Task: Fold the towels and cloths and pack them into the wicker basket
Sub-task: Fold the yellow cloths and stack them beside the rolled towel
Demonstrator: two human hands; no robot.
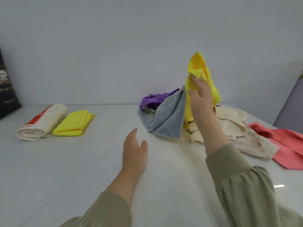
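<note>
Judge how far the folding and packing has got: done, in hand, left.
Done: a rolled cream towel and a folded yellow cloth lie side by side. In hand: the right hand holds up a loose yellow cloth; the left hand is open and empty. Left: grey cloth, purple cloth, cream cloths and pink cloth lie unfolded; no basket in view.

Folded cloths [72,124] left of pile [229,123]

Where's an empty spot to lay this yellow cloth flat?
The bare table between the folded yellow cloth and the grey cloth, around your left hand. The right side is crowded with the cloth pile.
</note>
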